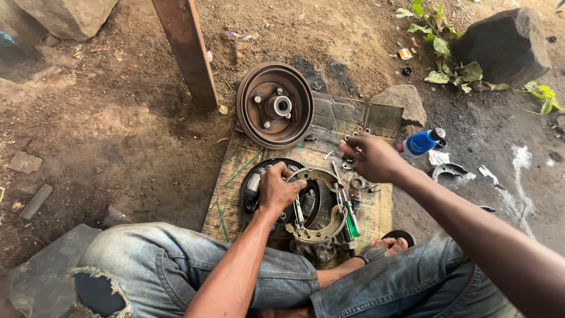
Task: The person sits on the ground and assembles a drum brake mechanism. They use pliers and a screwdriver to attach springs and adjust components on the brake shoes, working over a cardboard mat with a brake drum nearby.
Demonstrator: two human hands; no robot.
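Note:
I sit on the ground over a worn cardboard sheet (pixel 235 176). My left hand (pixel 278 187) rests on a round black brake backing plate (pixel 253 203) and grips the upper end of a curved brake shoe (pixel 321 231) with springs. My right hand (pixel 374 158) reaches forward over small nuts and bolts (pixel 359 128) on the cardboard, fingers pinched together; I cannot tell whether it holds one. A green-handled screwdriver (pixel 351 219) lies right of the shoe. A rusty brake drum (pixel 275 105) leans upright at the cardboard's far edge.
A blue spray can (pixel 419 142) lies right of the cardboard, near a loose brake shoe (pixel 450 171) and scraps. Rocks (pixel 506 44) and green leaves are at the far right, a rusty metal post (pixel 188 50) stands far left of the drum.

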